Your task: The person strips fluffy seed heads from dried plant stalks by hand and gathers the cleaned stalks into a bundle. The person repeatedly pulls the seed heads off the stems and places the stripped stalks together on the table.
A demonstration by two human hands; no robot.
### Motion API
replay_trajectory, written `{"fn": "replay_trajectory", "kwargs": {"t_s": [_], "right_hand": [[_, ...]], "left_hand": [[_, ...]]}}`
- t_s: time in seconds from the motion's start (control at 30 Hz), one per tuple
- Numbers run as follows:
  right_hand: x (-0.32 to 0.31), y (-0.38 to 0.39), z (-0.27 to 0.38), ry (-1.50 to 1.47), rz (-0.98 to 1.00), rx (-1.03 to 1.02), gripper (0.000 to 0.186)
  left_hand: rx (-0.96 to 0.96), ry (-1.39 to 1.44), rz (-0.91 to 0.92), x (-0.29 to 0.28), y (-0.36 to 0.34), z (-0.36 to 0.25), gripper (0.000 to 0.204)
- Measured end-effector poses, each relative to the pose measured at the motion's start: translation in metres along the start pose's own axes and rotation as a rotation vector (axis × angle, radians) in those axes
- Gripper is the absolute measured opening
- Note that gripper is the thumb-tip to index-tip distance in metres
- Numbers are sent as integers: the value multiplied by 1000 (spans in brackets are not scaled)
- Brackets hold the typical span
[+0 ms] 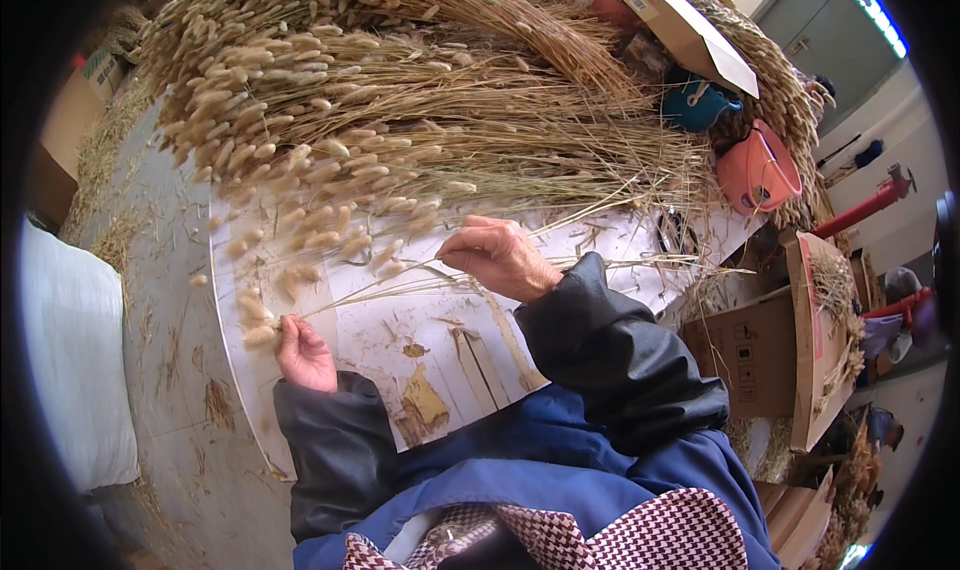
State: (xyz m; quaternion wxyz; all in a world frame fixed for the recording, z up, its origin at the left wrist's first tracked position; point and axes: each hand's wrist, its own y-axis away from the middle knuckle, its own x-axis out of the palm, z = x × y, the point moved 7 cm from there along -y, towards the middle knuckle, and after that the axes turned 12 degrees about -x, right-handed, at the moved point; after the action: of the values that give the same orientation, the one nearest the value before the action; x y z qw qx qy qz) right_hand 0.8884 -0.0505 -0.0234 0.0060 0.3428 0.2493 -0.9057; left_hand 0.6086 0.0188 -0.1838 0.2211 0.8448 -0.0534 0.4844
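My left hand (305, 355) pinches thin dried grass stalks just beside fluffy beige heads (260, 332) at the left part of a white worktop (380, 340). The stalks run to the right toward my right hand (495, 255), which is closed, thumb and finger pinched on thin stalks, over the middle of the worktop. More loose fluffy heads lie left of my right hand. A large heap of dried grass (420, 100) covers the far part of the worktop, just beyond both hands.
At right stand a teal bucket (690, 100), a pink bucket (755, 165), a cardboard flap (680, 25), cardboard boxes (745, 355) and red metal bars (860, 210). A white sack (75, 360) is at left on a straw-strewn floor. Another person (880, 430) is at far right.
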Motion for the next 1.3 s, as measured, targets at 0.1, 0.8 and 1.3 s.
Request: {"fn": "replay_trajectory", "kwargs": {"t_s": [0.1, 0.8, 1.3], "right_hand": [[-1, 3, -10, -118, -140, 89, 7], [8, 36, -13, 552, 379, 239, 12], [-10, 41, 10, 477, -397, 15, 5]], "left_hand": [[-29, 45, 48, 2, -1, 1, 10], [28, 74, 85, 2, -1, -11, 13], [21, 137, 210, -6, -10, -21, 14]]}}
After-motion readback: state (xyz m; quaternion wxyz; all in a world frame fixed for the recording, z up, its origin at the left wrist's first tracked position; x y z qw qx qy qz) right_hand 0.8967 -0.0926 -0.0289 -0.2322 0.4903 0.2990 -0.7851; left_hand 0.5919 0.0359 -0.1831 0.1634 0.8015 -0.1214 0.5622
